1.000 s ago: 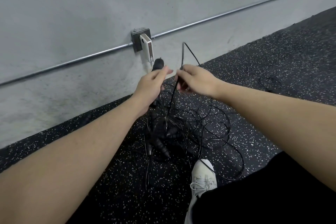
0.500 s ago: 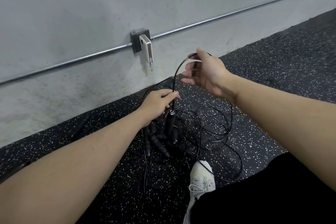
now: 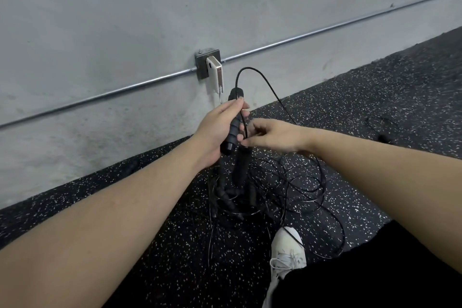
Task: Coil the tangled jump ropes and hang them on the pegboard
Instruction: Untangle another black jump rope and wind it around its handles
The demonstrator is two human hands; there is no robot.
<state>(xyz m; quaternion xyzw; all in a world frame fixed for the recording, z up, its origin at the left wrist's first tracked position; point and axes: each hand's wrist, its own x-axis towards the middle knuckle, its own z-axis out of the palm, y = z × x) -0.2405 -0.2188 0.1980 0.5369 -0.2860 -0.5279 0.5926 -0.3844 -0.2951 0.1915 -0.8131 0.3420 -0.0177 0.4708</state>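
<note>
Jump rope handle [image 3: 231, 130] sits upright in the left hand's [image 3: 215, 132] grip, twelve o'clock of the floor tangle [image 3: 262, 190]; right hand [image 3: 272, 135] pinches the cord [image 3: 265, 82]. Best lay even loops against the handle.

The tangled ropes [image 3: 270, 187] lie on the floor [image 3: 375, 107] before the far wall [image 3: 125, 20]. A shoe [image 3: 287, 252] stands nearer; both hands are above the tangle.
</note>
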